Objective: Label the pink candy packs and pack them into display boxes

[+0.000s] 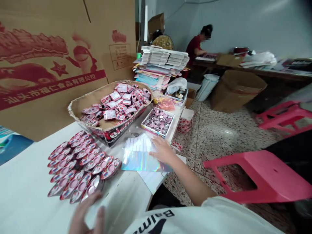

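My left hand is at the bottom edge, blurred, with thumb and fingers apart and nothing seen between them. Just beyond its fingertips stand rows of small red-and-pink printed pieces, pointed at both ends and each with a round pink middle. My right hand reaches over a shiny iridescent sheet, its fingers stretched to the left over the right part of it. Beyond that hand lies a shallow white box of small round pink and silver discs.
A cut-down carton holds many folded printed boxes. Behind it rises a large printed cardboard box. Stacked flat card stands at the table's far end. Red plastic stools are on the right. Another person works at a far table.
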`<action>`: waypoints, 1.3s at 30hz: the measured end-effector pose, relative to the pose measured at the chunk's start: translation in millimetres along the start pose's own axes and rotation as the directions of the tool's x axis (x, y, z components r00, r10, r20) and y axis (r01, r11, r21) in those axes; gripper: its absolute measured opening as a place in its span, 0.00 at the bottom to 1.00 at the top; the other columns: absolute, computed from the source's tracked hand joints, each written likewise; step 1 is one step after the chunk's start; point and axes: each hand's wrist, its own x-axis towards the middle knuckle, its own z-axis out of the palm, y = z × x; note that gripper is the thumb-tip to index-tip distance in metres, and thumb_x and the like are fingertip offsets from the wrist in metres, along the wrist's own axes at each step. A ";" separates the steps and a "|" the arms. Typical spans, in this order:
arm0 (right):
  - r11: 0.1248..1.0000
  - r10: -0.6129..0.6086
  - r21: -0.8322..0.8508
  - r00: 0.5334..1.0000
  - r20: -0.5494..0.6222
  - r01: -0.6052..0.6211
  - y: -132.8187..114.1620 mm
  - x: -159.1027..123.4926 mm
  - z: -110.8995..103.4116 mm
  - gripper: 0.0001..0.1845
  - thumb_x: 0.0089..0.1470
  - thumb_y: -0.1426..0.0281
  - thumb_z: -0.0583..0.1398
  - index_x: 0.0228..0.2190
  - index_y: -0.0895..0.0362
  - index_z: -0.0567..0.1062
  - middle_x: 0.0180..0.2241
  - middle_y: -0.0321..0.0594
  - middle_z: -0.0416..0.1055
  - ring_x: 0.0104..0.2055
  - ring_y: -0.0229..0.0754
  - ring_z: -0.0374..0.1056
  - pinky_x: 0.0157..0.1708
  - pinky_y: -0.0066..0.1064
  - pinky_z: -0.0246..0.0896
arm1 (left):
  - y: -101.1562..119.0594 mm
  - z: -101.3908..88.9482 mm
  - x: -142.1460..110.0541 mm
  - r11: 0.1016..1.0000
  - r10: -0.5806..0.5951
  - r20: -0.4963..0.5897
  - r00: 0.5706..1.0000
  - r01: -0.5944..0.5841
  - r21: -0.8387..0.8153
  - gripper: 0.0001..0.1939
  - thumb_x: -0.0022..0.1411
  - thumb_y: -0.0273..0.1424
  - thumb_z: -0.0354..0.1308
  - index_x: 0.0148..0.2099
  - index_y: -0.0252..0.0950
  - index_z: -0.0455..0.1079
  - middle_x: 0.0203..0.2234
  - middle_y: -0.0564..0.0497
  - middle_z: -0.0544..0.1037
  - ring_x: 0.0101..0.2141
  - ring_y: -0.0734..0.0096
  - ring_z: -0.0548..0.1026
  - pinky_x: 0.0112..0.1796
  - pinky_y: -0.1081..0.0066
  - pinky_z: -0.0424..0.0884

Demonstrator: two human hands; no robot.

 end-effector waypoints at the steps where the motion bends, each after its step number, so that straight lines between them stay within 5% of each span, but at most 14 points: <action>1: 1.000 0.010 0.019 1.000 0.023 -0.010 2.3 -0.3 2.3 0.40 0.53 0.55 0.64 0.62 0.56 0.62 0.65 0.49 0.56 0.67 0.54 0.49 0.65 0.46 0.43 | 16.9 14.4 3.0 0.995 0.099 0.061 0.993 -0.097 -0.036 0.25 0.59 0.30 0.56 0.58 0.51 0.65 0.43 0.48 0.78 0.42 0.59 0.77 0.39 0.62 0.78; 5: 0.995 0.044 0.084 0.996 0.080 -0.051 6.5 3.2 1.9 0.51 0.45 0.53 0.68 0.64 0.58 0.58 0.64 0.51 0.55 0.65 0.56 0.50 0.63 0.46 0.45 | 61.4 77.6 55.1 0.930 0.357 0.211 0.910 -0.325 -0.175 0.20 0.61 0.23 0.53 0.54 0.44 0.70 0.39 0.47 0.79 0.39 0.65 0.78 0.39 0.67 0.75; 10: 0.995 0.005 0.103 0.994 0.110 -0.016 13.5 11.3 -6.6 0.51 0.33 0.52 0.73 0.58 0.55 0.68 0.57 0.49 0.61 0.59 0.57 0.55 0.57 0.44 0.54 | 63.4 165.6 138.9 0.971 0.224 0.395 0.891 -0.238 -0.014 0.22 0.59 0.21 0.47 0.52 0.38 0.72 0.48 0.45 0.77 0.52 0.61 0.70 0.55 0.59 0.67; 15: 0.978 -0.029 0.207 0.998 0.052 0.018 26.9 7.5 3.6 0.51 0.34 0.56 0.74 0.59 0.54 0.67 0.54 0.47 0.61 0.57 0.56 0.56 0.57 0.44 0.54 | 48.3 218.7 156.4 0.974 0.194 0.427 0.883 -0.226 0.025 0.23 0.58 0.22 0.47 0.55 0.34 0.71 0.52 0.42 0.73 0.56 0.55 0.67 0.59 0.53 0.62; 23: 0.942 -0.026 0.332 0.997 -0.073 0.049 32.7 -1.2 19.0 0.46 0.34 0.59 0.75 0.56 0.52 0.72 0.53 0.44 0.62 0.57 0.54 0.57 0.60 0.45 0.51 | 37.6 225.4 148.6 0.973 0.203 0.414 0.887 -0.229 0.014 0.20 0.61 0.25 0.47 0.52 0.32 0.73 0.50 0.40 0.76 0.52 0.55 0.70 0.57 0.55 0.63; 30: 0.934 -0.008 0.356 0.997 -0.074 0.034 21.1 -14.1 15.3 0.28 0.42 0.67 0.72 0.48 0.53 0.78 0.58 0.47 0.60 0.62 0.54 0.56 0.62 0.45 0.48 | 40.5 226.0 150.5 0.976 0.206 0.383 0.900 -0.217 -0.015 0.18 0.59 0.25 0.49 0.49 0.33 0.75 0.48 0.41 0.77 0.50 0.54 0.71 0.55 0.54 0.65; 35: 0.940 -0.084 0.331 0.996 -0.005 0.080 -3.6 -51.2 10.1 0.17 0.40 0.75 0.72 0.36 0.58 0.79 0.60 0.50 0.60 0.64 0.58 0.53 0.62 0.47 0.49 | 42.1 224.7 149.5 0.982 0.187 0.373 0.909 -0.163 -0.096 0.18 0.58 0.24 0.50 0.48 0.33 0.75 0.47 0.40 0.77 0.50 0.55 0.71 0.55 0.53 0.64; 39: 0.891 -0.147 0.446 0.982 0.118 0.080 -29.3 -102.0 -5.7 0.10 0.42 0.79 0.68 0.29 0.57 0.76 0.42 0.43 0.71 0.48 0.48 0.67 0.51 0.40 0.60 | 44.5 225.9 150.3 0.978 0.145 0.346 0.927 -0.082 -0.190 0.20 0.56 0.23 0.51 0.49 0.35 0.75 0.44 0.42 0.78 0.49 0.57 0.72 0.56 0.53 0.63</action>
